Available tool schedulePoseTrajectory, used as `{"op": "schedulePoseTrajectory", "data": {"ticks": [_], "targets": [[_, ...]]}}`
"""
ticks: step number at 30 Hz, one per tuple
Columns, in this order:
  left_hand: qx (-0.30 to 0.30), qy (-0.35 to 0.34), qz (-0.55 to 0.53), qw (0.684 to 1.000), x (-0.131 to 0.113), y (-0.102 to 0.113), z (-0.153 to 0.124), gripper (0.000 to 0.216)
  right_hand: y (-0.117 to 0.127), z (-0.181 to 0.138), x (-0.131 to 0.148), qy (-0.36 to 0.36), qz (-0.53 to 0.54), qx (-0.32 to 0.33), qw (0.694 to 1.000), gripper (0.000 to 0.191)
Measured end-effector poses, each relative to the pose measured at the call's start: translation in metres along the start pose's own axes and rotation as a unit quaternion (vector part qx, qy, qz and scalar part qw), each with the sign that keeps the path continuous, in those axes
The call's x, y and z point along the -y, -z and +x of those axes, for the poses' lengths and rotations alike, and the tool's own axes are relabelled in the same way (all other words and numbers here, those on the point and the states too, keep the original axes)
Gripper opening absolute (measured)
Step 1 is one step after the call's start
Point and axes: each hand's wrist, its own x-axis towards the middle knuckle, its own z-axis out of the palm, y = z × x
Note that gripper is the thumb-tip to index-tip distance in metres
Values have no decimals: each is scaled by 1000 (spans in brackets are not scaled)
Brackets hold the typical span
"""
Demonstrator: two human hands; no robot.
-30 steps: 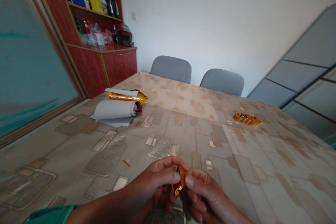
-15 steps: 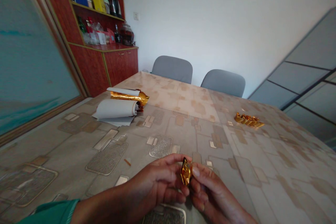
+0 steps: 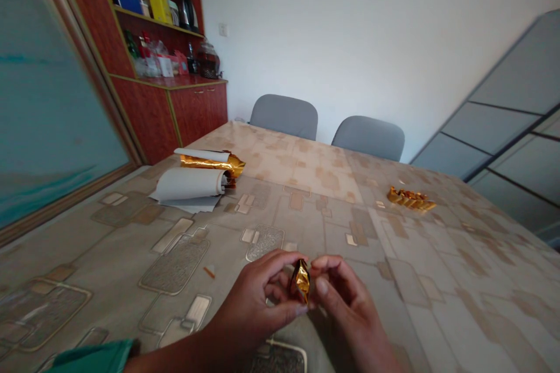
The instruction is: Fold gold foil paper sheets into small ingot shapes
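A small folded piece of gold foil (image 3: 301,280) is held upright just above the table's near edge. My left hand (image 3: 260,297) pinches its left side between thumb and fingers. My right hand (image 3: 343,297) pinches its right side with thumb and forefinger. Both hands meet at the foil. A green sleeve (image 3: 87,355) covers my left forearm.
The patterned table (image 3: 394,280) carries rolled white paper with gold foil sheets (image 3: 196,178) at the far left and a row of folded gold pieces (image 3: 410,198) at the far right. Two grey chairs (image 3: 326,122) stand behind it. A red wooden cabinet (image 3: 170,70) fills the left corner.
My hands have lifted slightly and moved forward over the table with the foil. The foil piece now stands more upright between my fingertips, more compactly folded than a second ago.
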Motion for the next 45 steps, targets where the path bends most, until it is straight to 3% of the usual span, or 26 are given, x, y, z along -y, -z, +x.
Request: {"op": "schedulePoseTrajectory", "data": {"ticks": [4,9,12,17,20,24,29,33,40,45], "targets": [[-1,2,14,1000,2,1,-1,46,-5,-4,9,139,-189,25,972,12],[-9,1,18,1000,6,2,0,44,-7,-5,13,171,-275,35,945,9],[-31,-9,29,999,5,2,0,44,-8,-6,14,164,-281,45,945,9],[-49,-38,98,993,6,5,2,43,-12,-7,8,111,-266,65,955,34],[-34,-72,151,985,10,8,3,36,-15,-5,2,63,-264,38,962,24],[-21,-100,192,976,12,7,3,33,-12,-1,-1,82,-251,14,964,10],[-6,-46,162,986,7,4,4,25,-3,4,-1,83,-248,-15,965,19],[5,-77,171,982,4,7,5,14,-4,4,-1,92,-245,1,965,18],[-3,-120,183,976,10,11,3,25,-2,3,-3,152,-269,1,951,17],[-9,-29,53,998,14,6,3,30,-2,3,-3,132,-261,-22,956,17]]}}
